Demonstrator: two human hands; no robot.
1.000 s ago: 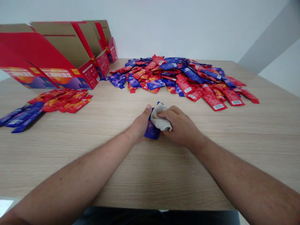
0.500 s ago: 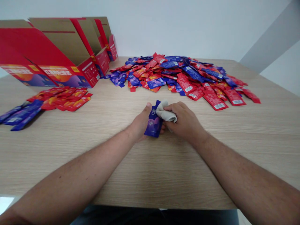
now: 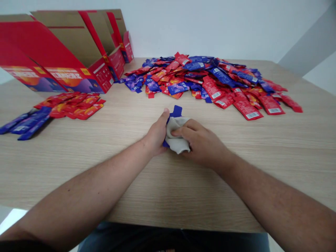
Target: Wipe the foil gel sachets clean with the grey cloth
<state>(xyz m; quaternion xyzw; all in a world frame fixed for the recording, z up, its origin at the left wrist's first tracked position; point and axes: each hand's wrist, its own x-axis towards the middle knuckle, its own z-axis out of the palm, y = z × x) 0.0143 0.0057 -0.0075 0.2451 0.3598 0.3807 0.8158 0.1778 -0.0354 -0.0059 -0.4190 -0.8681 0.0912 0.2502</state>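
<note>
Gripping blue sachet [image 3: 176, 112], left hand [image 3: 156, 133] closed, right hand [image 3: 202, 143] pressing grey cloth [image 3: 177, 140]

Wood-grain table [image 3: 168, 196]: heaped red, blue sachets [image 3: 204, 78]; small red pile [image 3: 70, 106], blue pile [image 3: 27, 122]; red cardboard boxes [image 3: 101, 75]

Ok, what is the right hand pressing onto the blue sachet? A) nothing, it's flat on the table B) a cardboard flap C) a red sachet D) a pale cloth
D: the right hand has its fingers over the pale cloth, which lies against the blue sachet held by the left hand.
</note>
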